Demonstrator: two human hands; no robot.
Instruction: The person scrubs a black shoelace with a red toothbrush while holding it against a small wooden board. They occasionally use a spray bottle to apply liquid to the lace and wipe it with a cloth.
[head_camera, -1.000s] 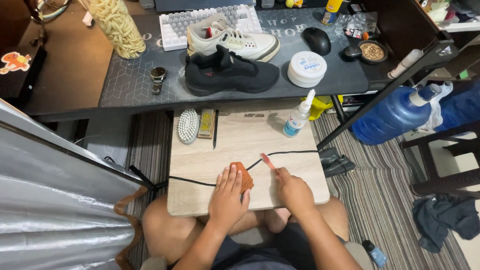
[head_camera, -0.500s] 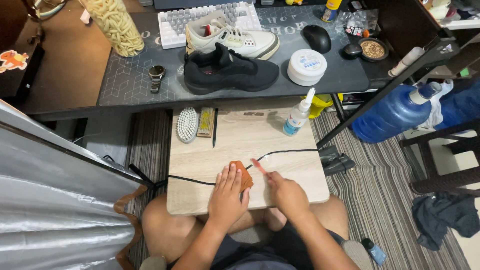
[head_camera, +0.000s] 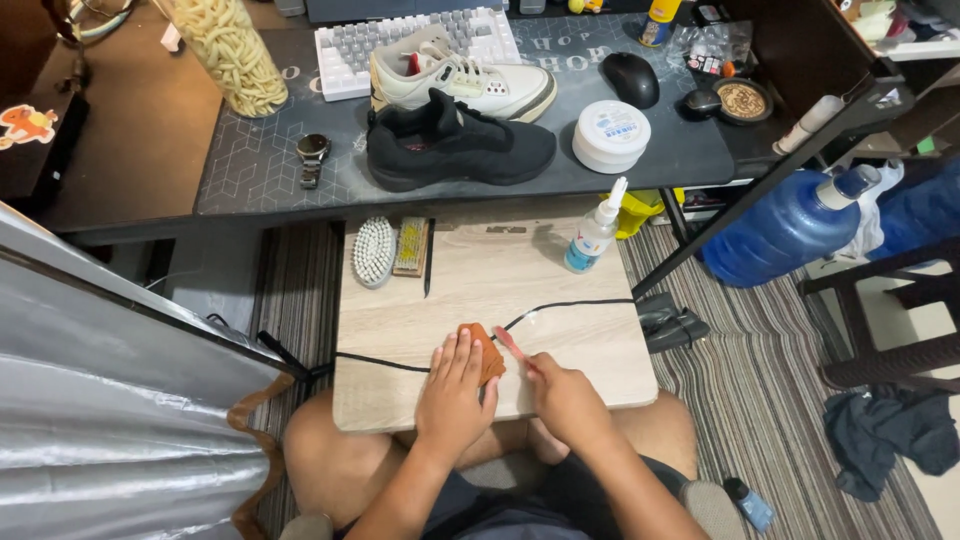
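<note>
My left hand lies flat on a small brown pad on the wooden lap board, pressing it over a black shoelace that runs across the board. My right hand sits just right of the pad, pinching a thin pink stick whose tip points at the pad and lace. A black sneaker and a cream sneaker stand on the dark desk behind the board.
On the board lie a white brush, a tan brush, a black pen and a blue dropper bottle. The desk holds a white round tub, keyboard, mouse and watch. A blue water jug lies on the striped rug to the right.
My right hand with the pink stick moved left and nearer, closing in on the brown pad. My left hand stayed on the pad.
</note>
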